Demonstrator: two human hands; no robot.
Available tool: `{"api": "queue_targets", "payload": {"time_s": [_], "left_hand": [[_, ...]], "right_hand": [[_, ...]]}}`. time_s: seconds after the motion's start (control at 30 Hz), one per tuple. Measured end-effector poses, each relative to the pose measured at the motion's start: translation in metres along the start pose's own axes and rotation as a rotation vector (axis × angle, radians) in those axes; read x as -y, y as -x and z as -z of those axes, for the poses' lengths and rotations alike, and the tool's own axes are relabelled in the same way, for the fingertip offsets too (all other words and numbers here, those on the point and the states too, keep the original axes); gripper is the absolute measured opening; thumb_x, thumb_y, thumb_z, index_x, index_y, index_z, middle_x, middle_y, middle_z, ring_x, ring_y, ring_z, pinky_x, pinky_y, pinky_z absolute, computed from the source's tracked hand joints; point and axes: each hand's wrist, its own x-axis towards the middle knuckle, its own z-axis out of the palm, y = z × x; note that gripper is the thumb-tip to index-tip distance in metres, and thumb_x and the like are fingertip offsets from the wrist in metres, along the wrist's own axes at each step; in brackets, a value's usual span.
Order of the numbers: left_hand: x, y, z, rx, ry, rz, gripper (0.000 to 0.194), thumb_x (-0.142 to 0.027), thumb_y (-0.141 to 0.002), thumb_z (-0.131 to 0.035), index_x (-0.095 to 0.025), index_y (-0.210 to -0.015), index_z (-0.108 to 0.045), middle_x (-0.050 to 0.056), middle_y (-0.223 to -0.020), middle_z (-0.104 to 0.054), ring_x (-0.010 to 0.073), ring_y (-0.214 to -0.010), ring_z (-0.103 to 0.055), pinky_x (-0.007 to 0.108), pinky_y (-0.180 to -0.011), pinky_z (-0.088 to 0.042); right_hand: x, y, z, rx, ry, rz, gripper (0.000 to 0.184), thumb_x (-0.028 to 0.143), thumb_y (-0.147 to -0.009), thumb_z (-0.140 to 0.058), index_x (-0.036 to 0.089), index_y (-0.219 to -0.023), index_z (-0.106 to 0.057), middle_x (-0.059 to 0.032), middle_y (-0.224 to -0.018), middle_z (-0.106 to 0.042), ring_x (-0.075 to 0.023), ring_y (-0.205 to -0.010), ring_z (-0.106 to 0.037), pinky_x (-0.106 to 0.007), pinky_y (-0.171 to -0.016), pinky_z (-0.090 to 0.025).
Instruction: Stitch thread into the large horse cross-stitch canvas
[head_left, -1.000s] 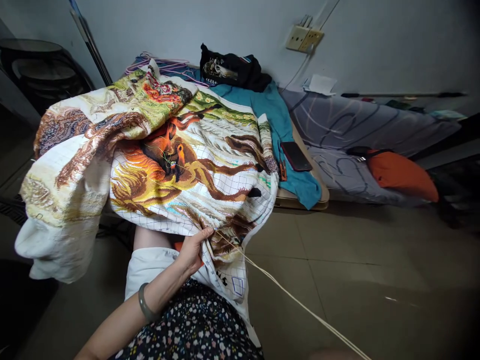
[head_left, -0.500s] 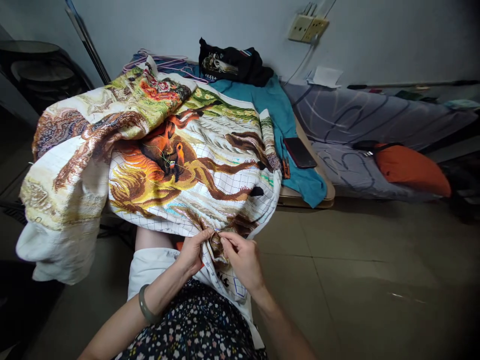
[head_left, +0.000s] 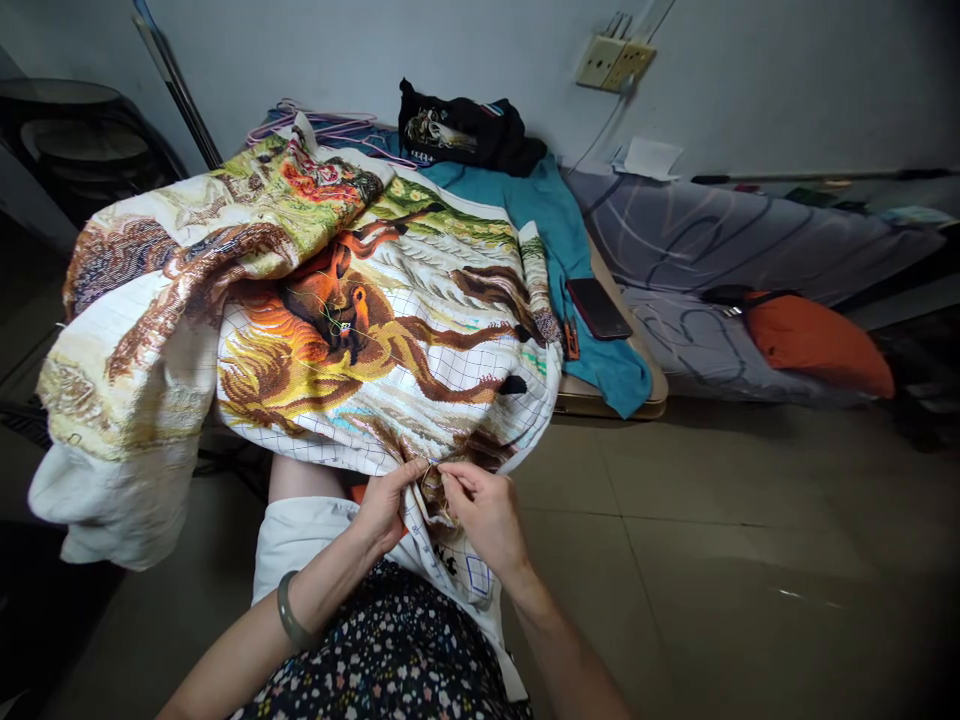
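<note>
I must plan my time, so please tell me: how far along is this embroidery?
It looks partly done: the orange and brown figure is densely coloured. In hand, the left hand holds the cloth by its lower edge; the right hand pinches beside it. White gridded patches seem left to stitch.

A pale wall point(head_left: 450, 50) with 2 socket plates point(head_left: 615, 62) stands above a dim, glossy tiled floor point(head_left: 697, 560); a dark chair point(head_left: 82, 145) sits left.

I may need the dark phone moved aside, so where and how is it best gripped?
Probably by both long edges at mid-length, from above and the right: the phone lies flat on the teal cloth, and the small orange tool crowds its left edge.
</note>
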Motion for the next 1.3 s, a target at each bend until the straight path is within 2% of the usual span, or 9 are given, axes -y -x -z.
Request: {"api": "queue_targets", "payload": {"time_s": [0.37,0.57,0.67,0.73,0.8,0.93,1.13,1.3], "left_hand": [[0.001,-0.002,0.001,-0.016,0.0,-0.022,0.025,-0.017,-0.055,-0.076,-0.009,-0.077,-0.066,0.01,-0.08,-0.072,0.023,-0.07,-0.067,0.034,-0.071,-0.053],[-0.001,0.001,-0.001,-0.054,0.012,0.037,0.026,-0.016,-0.054,-0.076,-0.009,-0.077,-0.066,0.007,-0.07,-0.071,0.0207,-0.061,-0.066,0.035,-0.068,-0.053],[0.0,0.001,-0.001,-0.069,0.014,0.018,0.025,-0.016,-0.053,-0.076,-0.009,-0.074,-0.065,0.005,-0.065,-0.069,0.018,-0.057,-0.064,0.033,-0.066,-0.053],[0.001,0.0,-0.001,-0.068,0.011,-0.024,0.028,-0.016,-0.052,-0.077,-0.01,-0.076,-0.064,0.003,-0.064,-0.068,0.0163,-0.055,-0.062,0.031,-0.064,-0.052],[0.002,-0.002,-0.001,-0.052,0.002,-0.04,0.029,-0.019,-0.053,-0.078,-0.01,-0.078,-0.064,0.002,-0.061,-0.066,0.0151,-0.051,-0.06,0.03,-0.058,-0.051],[0.002,-0.006,-0.001,-0.041,-0.012,-0.012,0.027,-0.022,-0.055,-0.078,-0.01,-0.074,-0.063,0.003,-0.059,-0.065,0.0158,-0.049,-0.06,0.03,-0.054,-0.05],[0.0,-0.008,-0.002,-0.054,-0.03,-0.022,0.025,-0.022,-0.053,-0.077,-0.01,-0.071,-0.063,0.002,-0.056,-0.064,0.0139,-0.047,-0.057,0.029,-0.053,-0.05],[0.0,-0.008,-0.001,-0.051,-0.029,-0.041,0.027,-0.022,-0.053,-0.078,-0.01,-0.072,-0.063,0.002,-0.058,-0.064,0.0133,-0.048,-0.057,0.029,-0.054,-0.05]], "right_hand": [[0.003,-0.003,0.005,0.029,0.046,-0.002,0.024,0.026,-0.081,-0.05,0.016,-0.085,-0.071,-0.0048,-0.065,-0.067,-0.0156,-0.057,-0.06,-0.022,-0.05,-0.043],[0.009,-0.002,-0.001,-0.022,0.229,0.023,0.02,0.023,-0.081,-0.05,0.017,-0.078,-0.069,-0.0029,-0.063,-0.066,-0.0122,-0.05,-0.053,-0.022,-0.05,-0.038],[0.011,-0.001,-0.007,-0.053,0.281,0.008,0.018,0.022,-0.081,-0.049,0.017,-0.075,-0.065,-0.0013,-0.057,-0.062,-0.0113,-0.046,-0.05,-0.023,-0.049,-0.036],[0.009,0.0,-0.01,-0.035,0.203,-0.053,0.016,0.024,-0.082,-0.049,0.017,-0.075,-0.062,0.0005,-0.053,-0.058,-0.0104,-0.042,-0.048,-0.022,-0.047,-0.036],[0.006,0.001,-0.012,0.016,0.021,-0.151,0.015,0.027,-0.083,-0.048,0.017,-0.077,-0.057,0.0018,-0.053,-0.056,-0.0097,-0.04,-0.047,-0.02,-0.042,-0.036],[-0.004,0.003,-0.013,0.042,-0.275,-0.261,0.015,0.03,-0.079,-0.054,0.016,-0.075,-0.056,0.0002,-0.06,-0.057,-0.0105,-0.047,-0.052,-0.018,-0.04,-0.039],[-0.008,0.002,-0.015,0.026,-0.414,-0.316,0.018,0.032,-0.073,-0.061,0.014,-0.074,-0.059,-0.001,-0.061,-0.057,-0.0094,-0.048,-0.048,-0.018,-0.041,-0.041],[-0.008,0.005,-0.019,-0.004,-0.428,-0.315,0.017,0.03,-0.073,-0.06,0.014,-0.075,-0.06,-0.0018,-0.064,-0.059,-0.0098,-0.049,-0.049,-0.019,-0.044,-0.043]]}}
